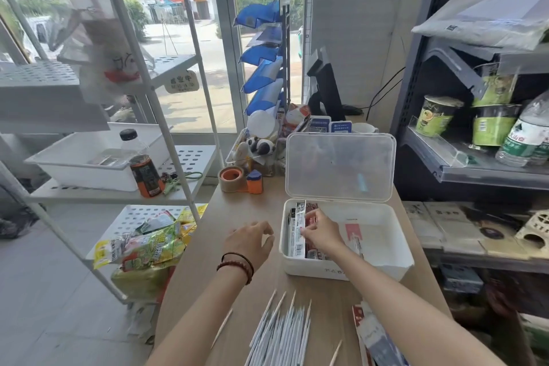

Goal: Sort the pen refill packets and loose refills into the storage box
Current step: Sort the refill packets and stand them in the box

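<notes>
A white storage box (383, 261) stands open on the wooden table, its clear lid (340, 168) tipped up behind it. Refill packets (297, 235) stand packed along the box's left side. My right hand (319, 232) reaches into the box and pinches one of these packets. My left hand (252, 242) hovers over the table just left of the box, fingers loosely curled, holding nothing. Several loose white refills (282, 333) lie fanned out near the table's front edge. More packets (377, 339) lie at the front right.
A tape dispenser (234, 178) and an orange sharpener (255, 183) sit behind the box, beside a clear bin of small toys (255, 145). A white wire rack with snack bags (148, 244) stands left of the table. Grey shelving with cups and bottles (475, 125) is at right.
</notes>
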The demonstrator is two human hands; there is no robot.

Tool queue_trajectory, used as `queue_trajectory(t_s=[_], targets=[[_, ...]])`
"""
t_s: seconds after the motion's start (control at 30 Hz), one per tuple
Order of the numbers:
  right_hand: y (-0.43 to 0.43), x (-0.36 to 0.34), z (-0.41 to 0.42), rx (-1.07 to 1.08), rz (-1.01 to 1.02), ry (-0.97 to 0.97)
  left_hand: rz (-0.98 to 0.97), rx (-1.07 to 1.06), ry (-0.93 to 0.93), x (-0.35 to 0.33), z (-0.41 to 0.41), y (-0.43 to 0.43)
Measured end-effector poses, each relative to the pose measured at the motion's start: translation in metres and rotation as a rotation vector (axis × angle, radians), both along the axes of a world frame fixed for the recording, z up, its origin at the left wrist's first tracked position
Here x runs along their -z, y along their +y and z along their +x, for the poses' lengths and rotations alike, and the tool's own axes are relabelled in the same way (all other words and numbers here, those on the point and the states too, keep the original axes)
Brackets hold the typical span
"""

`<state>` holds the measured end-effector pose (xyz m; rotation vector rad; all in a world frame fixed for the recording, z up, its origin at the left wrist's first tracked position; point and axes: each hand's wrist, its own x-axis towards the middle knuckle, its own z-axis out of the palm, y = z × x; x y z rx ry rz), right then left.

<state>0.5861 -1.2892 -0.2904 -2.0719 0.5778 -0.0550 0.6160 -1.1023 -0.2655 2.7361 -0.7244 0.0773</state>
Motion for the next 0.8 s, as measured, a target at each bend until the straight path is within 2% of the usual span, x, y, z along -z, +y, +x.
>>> queue_trajectory(t_s=[0.17, 0.3, 0.4, 0.63, 0.8], targets=[[0.005, 0.007, -0.003, -0.176, -0.356, 0.072, 0.019, -0.010, -0.023, -0.003, -0.006, 0.006], [0.004, 0.005, -0.009, -0.300, -0.521, 0.062, 0.022, -0.026, -0.037, -0.004, -0.008, 0.005], [0.003, 0.000, -0.014, -0.287, -0.682, 0.043, 0.005, -0.021, -0.041, -0.003, -0.012, -0.001], [-0.015, -0.007, -0.048, -0.138, -0.685, -0.089, -0.039, 0.006, -0.070, -0.004, -0.034, -0.010], [-0.027, 0.002, -0.109, -0.031, -0.638, -0.225, -0.124, 0.038, -0.020, 0.007, -0.076, -0.014]])
